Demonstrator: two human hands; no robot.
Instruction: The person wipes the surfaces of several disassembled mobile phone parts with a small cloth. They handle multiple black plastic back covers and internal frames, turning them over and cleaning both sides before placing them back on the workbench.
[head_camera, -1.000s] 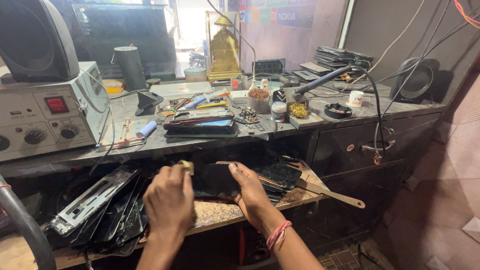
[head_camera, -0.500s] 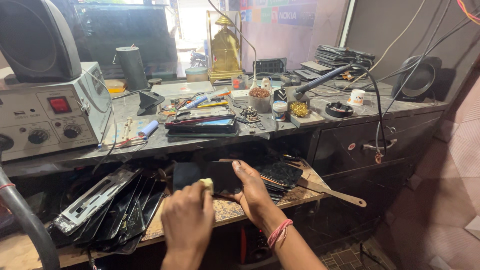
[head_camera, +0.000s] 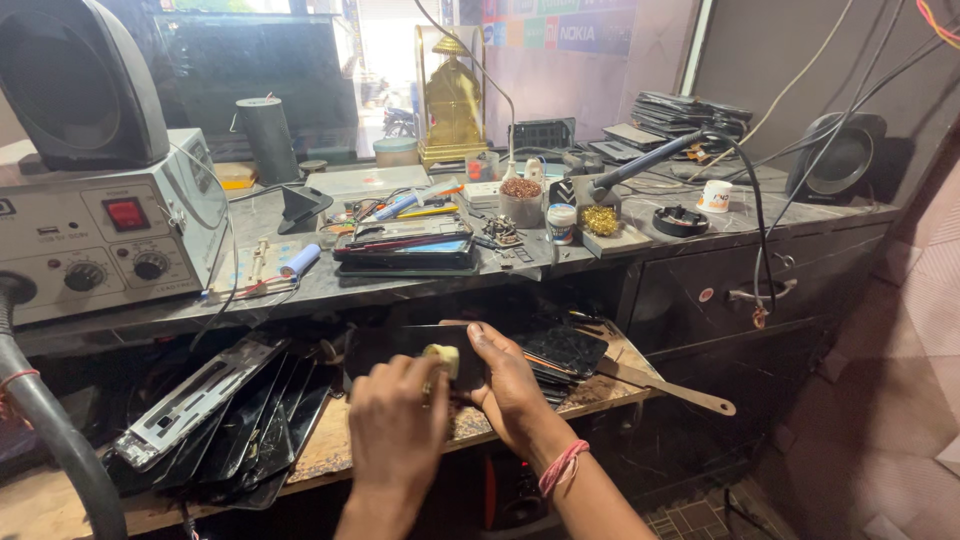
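Note:
My left hand (head_camera: 395, 425) pinches a small pale yellow piece (head_camera: 441, 359) and presses it onto a dark flat phone panel (head_camera: 385, 343). My right hand (head_camera: 512, 392), with a pink band on its wrist, grips that panel from the right side, thumb on top. Both hands are over the wooden lower shelf (head_camera: 330, 455) under the counter. The panel's near edge is hidden behind my hands.
Several dark screen panels (head_camera: 230, 410) lean in a pile on the shelf's left; more panels (head_camera: 565, 350) and a flat tool with a wooden handle (head_camera: 670, 385) lie on its right. Above, the counter holds a grey power unit (head_camera: 110, 230), stacked phones (head_camera: 405, 245), jars and cables. A grey hose (head_camera: 60, 440) curves at left.
My left hand has slid to the right across the dark panel with the yellow piece, closing in on my right hand. The right hand has stayed on the panel.

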